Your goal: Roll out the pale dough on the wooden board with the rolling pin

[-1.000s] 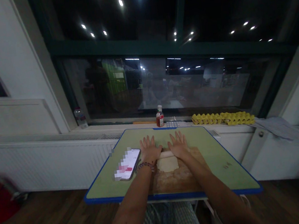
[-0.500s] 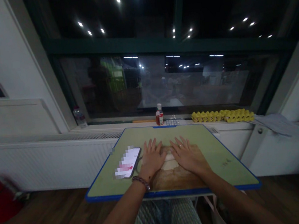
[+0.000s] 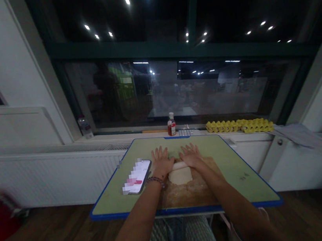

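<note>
A flat sheet of pale dough [image 3: 180,176] lies on a brown wooden board [image 3: 188,196] on the small table. Across the far edge of the dough runs a light rolling pin [image 3: 179,165], its middle showing between my hands. My left hand [image 3: 161,163] rests palm down at the pin's left end, with fingers stretched forward and spread. At the right end my right hand [image 3: 191,157] lies the same way, wearing a ring. Both hands cover the ends of the pin, and neither wraps its fingers round it.
A lit phone [image 3: 137,177] lies left of the board on the green, blue-edged table [image 3: 232,166]. Along the window sill stand a small red-labelled bottle [image 3: 171,124], a clear bottle [image 3: 85,127] and yellow egg cartons [image 3: 238,125]. A radiator [image 3: 53,182] is behind at left.
Both hands have moved forward, away from me, with the rolling pin. More of the dough sheet now shows on the near side of the pin.
</note>
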Tool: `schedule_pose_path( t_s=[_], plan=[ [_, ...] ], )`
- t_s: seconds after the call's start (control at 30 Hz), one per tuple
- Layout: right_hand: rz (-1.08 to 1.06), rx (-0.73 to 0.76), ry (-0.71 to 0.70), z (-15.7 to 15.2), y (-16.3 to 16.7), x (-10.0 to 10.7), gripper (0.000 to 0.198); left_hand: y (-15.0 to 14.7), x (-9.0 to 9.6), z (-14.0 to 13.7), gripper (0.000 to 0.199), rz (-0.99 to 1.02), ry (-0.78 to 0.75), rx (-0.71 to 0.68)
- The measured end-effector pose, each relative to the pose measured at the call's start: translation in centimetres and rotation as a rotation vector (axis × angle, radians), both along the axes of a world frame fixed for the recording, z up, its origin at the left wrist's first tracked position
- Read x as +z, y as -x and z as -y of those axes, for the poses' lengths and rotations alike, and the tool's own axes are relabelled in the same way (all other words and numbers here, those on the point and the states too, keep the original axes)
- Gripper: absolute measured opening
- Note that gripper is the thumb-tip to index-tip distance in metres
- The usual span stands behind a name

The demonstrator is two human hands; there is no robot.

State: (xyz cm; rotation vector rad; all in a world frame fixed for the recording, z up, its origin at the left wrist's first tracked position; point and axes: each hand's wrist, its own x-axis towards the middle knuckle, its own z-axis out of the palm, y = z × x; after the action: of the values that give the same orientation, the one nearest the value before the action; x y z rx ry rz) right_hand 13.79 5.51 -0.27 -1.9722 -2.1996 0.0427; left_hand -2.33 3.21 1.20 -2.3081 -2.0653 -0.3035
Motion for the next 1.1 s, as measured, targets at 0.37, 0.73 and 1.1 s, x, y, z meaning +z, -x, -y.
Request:
schedule_pose_path(
  t_s=[0.37, 0.73, 1.1],
  plan=[
    [-0.017, -0.044, -0.028, -0.7, -0.1, -0.2, 0.044, -0.1, 0.2, 0.7, 0.069, 0.001, 0.04, -0.009],
    [0.045, 0.027, -0.116, 3.0, -1.2, -1.0, 0.049, -0.5, -0.1, 3.5, 0.065, -0.027, -0.024, -0.118],
    [0.07, 0.138, -0.127, 8.7, -2.4, 0.5, 0.052, -0.5, -0.2, 6.5, 0.062, 0.01, -0.103, -0.212]
  ],
)
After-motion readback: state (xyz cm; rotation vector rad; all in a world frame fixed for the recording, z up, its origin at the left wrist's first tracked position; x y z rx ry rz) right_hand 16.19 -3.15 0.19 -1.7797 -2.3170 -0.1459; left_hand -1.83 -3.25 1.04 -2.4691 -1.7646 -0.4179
